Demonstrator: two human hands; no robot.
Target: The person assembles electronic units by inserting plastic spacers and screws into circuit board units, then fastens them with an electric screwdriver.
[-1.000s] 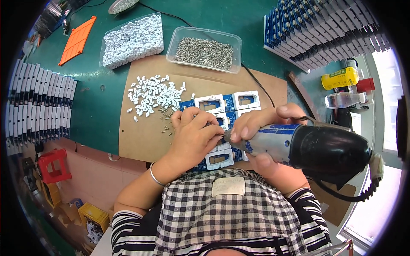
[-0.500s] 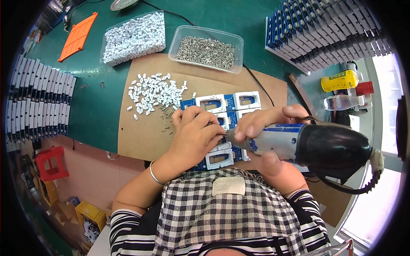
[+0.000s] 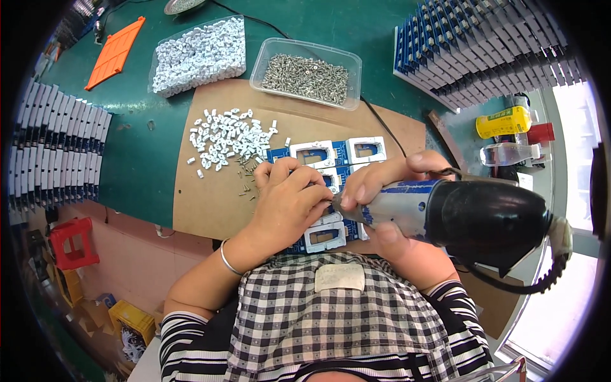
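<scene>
My right hand (image 3: 385, 178) wraps round an electric screwdriver (image 3: 439, 210) with a silver-and-blue front and a black rear, lying nearly level. Its tip points left and meets the fingertips of my left hand (image 3: 286, 197). Those fingers are pinched together over the boards, and whatever they hold is hidden. Beneath both hands lie blue circuit boards (image 3: 342, 153) bearing white plastic frames (image 3: 367, 150) with oblong openings. Left of the boards is a heap of small white plastic pieces (image 3: 223, 137). Loose screws (image 3: 245, 189) are scattered between the heap and my left hand.
A brown board (image 3: 207, 204) lies under the work. Behind it stand a tray (image 3: 244, 39) of white pieces and a clear box (image 3: 354, 79) of screws. Stacked boards flank both sides, left (image 3: 60, 140) and right (image 3: 477, 51). Bottles (image 3: 506, 121) stand at the right.
The screwdriver and my right hand have shifted slightly left, and the black rear end sits a little lower. My left hand keeps its pinch in nearly the same place.
</scene>
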